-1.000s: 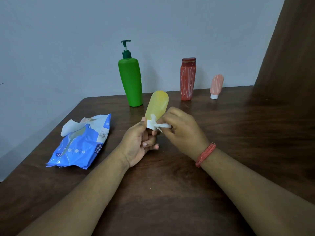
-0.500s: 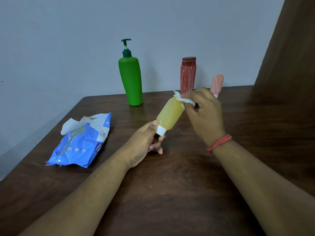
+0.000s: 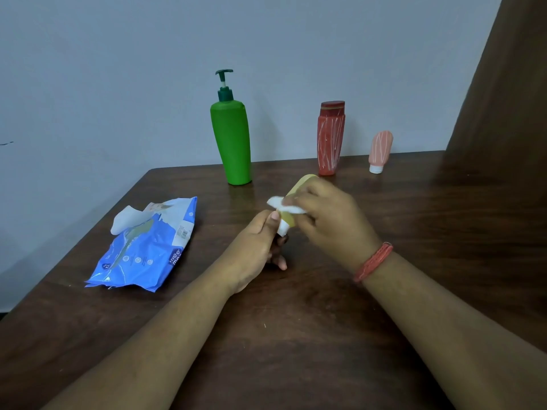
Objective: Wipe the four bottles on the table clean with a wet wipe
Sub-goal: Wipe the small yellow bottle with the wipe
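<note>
Small yellow plastic bottle (image 3: 299, 184) with white cap (image 3: 282, 228) is held off the dark wooden table (image 3: 296, 335), long axis tilted: cap end down and toward the camera, base up and away to the right. Left hand (image 3: 254, 250) pinches the cap end, thumb on top. Right hand (image 3: 328, 217) is curled round the bottle's middle, pressing a white wet wipe (image 3: 281, 204) against it. Base sticks out above the right hand's fingers; cap just below the wipe.
</note>
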